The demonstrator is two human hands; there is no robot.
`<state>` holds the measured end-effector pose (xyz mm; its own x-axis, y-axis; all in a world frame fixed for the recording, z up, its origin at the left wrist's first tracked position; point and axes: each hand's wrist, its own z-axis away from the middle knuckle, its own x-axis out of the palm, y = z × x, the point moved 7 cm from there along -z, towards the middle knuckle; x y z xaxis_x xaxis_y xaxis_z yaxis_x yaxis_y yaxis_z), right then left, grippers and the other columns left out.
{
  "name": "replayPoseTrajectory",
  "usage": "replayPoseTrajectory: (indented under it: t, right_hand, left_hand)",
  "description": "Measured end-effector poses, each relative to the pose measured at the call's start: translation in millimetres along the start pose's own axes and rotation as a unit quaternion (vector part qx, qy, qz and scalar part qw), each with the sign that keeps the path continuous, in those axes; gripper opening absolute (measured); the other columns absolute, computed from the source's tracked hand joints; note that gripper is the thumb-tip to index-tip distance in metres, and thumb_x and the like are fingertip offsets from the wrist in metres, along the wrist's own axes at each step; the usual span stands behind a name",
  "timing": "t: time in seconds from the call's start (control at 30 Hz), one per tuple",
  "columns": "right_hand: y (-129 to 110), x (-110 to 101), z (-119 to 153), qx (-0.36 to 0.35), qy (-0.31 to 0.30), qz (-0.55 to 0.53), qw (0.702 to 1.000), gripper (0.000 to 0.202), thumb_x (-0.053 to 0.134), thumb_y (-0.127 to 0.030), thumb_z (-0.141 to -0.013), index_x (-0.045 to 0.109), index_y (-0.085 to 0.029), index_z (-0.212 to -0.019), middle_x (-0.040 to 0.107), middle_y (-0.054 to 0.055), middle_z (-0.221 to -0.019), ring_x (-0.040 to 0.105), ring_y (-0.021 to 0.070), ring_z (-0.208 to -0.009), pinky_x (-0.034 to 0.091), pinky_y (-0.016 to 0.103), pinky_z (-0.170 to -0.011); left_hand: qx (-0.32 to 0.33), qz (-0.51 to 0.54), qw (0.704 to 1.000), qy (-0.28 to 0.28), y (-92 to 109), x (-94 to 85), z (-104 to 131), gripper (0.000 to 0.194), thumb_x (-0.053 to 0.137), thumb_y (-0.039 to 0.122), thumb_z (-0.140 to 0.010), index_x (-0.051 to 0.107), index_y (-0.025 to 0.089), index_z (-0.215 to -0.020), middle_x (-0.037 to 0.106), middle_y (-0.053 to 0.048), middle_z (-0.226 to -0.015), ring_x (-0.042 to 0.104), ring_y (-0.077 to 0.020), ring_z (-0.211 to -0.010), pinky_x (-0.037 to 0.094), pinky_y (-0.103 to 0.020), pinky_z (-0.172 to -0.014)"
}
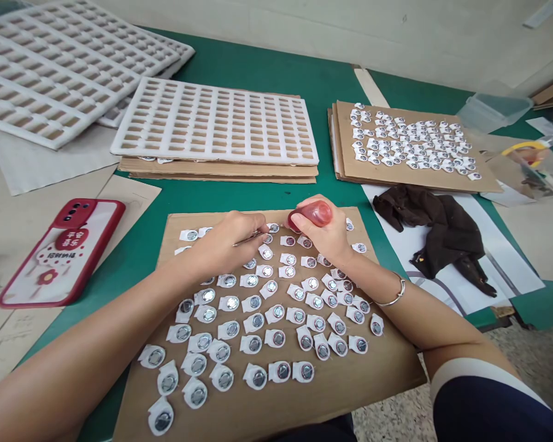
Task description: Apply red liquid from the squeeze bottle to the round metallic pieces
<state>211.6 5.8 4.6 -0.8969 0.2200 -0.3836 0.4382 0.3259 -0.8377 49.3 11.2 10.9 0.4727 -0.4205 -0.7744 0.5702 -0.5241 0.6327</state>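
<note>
A brown cardboard sheet point(350, 383) lies in front of me, with rows of small white pieces point(196, 393) that each bear a round silver disc. My left hand point(233, 242) is closed on thin metal tweezers point(249, 239) over the sheet's far part, their tips beside a white piece. Just to the right, my right hand point(325, 236) wraps round a small red squeeze bottle point(317, 213), its tip hidden behind the fingers and pointing left. Both hands are close together but apart.
White slotted trays point(215, 123) rest on cardboard at the back and far left. A second cardboard stack point(345, 141) holds more pieces. A phone point(64, 255) lies left; a dark cloth point(437, 230) and a clear plastic box point(493, 112) are right.
</note>
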Motion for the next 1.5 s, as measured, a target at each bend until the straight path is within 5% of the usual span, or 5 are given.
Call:
replayPoseTrajectory:
  t: [0.47,1.5]
  right_hand:
    - [-14,2,4,-0.057,-0.022,0.01,0.998,0.018,0.068,-0.031,-0.07,0.058,-0.022,-0.082,0.059,0.001,-0.08,0.058,0.0137,-0.076,0.049,0.033,-0.074]
    - [-9,1,1,-0.037,-0.02,-0.009,0.999,0.014,0.067,-0.032,-0.072,0.059,-0.021,-0.077,0.06,-0.001,-0.078,0.057,0.0118,-0.073,0.047,0.03,-0.072]
  left_hand:
    - [-0.007,0.007,1.0,0.012,-3,0.1,0,0.012,0.047,0.02,-0.083,0.058,0.017,-0.076,0.061,0.001,-0.071,0.052,-0.0106,-0.061,0.035,-0.023,-0.055]
    - [-0.016,0.031,0.999,0.004,-7,0.1,0,0.01,0.049,0.022,-0.082,0.058,0.018,-0.079,0.053,0.005,-0.056,0.044,-0.0085,-0.051,0.032,-0.022,-0.05]
